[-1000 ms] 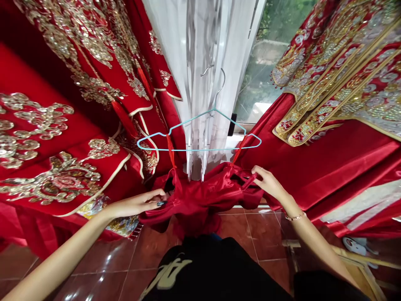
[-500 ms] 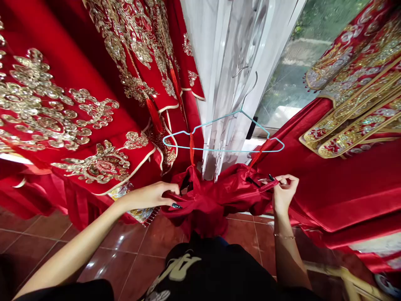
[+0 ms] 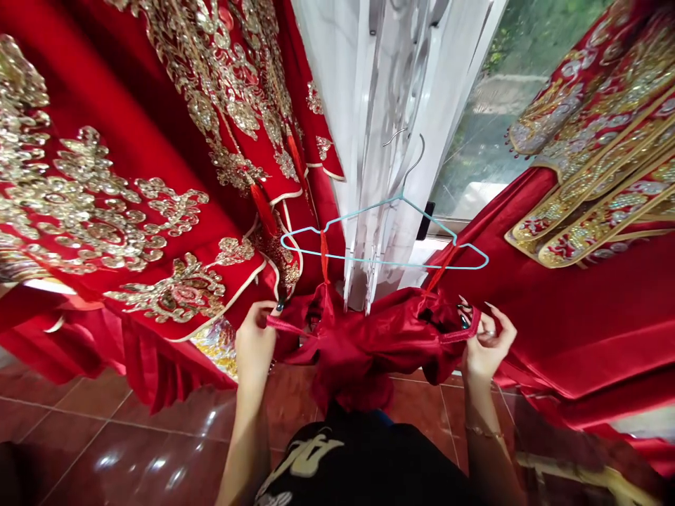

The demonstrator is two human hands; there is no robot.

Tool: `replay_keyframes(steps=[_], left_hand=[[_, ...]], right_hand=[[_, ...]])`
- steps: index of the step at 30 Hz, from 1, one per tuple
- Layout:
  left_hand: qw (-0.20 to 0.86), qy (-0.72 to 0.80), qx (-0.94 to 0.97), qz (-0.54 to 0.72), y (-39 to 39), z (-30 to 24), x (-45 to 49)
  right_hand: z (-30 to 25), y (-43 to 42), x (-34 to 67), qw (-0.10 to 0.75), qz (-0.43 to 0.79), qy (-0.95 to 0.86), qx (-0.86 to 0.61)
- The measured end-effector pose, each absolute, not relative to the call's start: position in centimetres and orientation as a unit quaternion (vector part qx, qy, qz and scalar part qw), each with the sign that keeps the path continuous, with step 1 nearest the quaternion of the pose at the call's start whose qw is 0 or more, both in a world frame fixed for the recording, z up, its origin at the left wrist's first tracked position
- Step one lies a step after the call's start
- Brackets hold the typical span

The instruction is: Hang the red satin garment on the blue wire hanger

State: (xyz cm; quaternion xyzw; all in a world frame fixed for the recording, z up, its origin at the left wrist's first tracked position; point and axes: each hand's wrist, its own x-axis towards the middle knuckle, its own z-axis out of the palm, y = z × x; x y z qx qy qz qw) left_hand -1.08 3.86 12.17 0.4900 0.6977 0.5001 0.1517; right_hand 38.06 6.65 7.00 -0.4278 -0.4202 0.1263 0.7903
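A dark red satin skirt (image 3: 363, 337) hangs in front of me by two red loops from a light blue wire hanger (image 3: 390, 263). The fabric is gathered and bunched in the middle. My left hand (image 3: 256, 334) pinches the end of its waistband at the left, thumb and fingers closed. At the other side, my right hand (image 3: 486, 339) grips the opposite end of the band, which bends up between its fingertips. Both hands hold the band spread sideways below the hanger. The lower part of the skirt falls toward my body.
Red garments with gold beadwork (image 3: 184, 288) hang close on the left. More embroidered garments (image 3: 595, 190) hang at the right. Behind the hanger are white frames (image 3: 363, 154) and a window (image 3: 490, 133). The floor (image 3: 148, 450) has shiny reddish tiles.
My left hand has shifted left and turned upright, drawing out the band's left end. My right hand has moved slightly right and down, and the hanger sits a little lower.
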Motion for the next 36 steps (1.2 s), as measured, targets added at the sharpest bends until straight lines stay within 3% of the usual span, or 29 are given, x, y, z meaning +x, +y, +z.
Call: replay_keyframes(steps=[3,7,13,19,30,36], left_hand=[[0.301,0.649,0.401,0.573,3.9,12.3,-1.3],[0.34,0.551,0.275,0.711,5.8,12.8,-1.6],[0.394,0.569,0.268,0.67,6.7,11.9,-1.6],[0.364,0.549,0.244,0.712,5.5,10.5,-1.6],[0.246,0.523,0.249,0.777,5.4,12.3,0.9],[0.266,0.469,0.343,0.769,7.9,13.9,0.5]], right_hand=[[7.7,6.6,38.5,0.777,0.107,-0.447,-0.429],[9.8,7.7,39.6,0.767,0.093,-0.449,-0.449],[12.7,10.5,41.5,0.775,0.148,-0.441,-0.428],[15.3,13.9,42.8,0.768,0.195,-0.477,-0.38],[16.0,16.7,42.8,0.812,0.096,-0.453,-0.356],[19.6,16.0,43.0,0.714,0.117,-0.589,-0.36]])
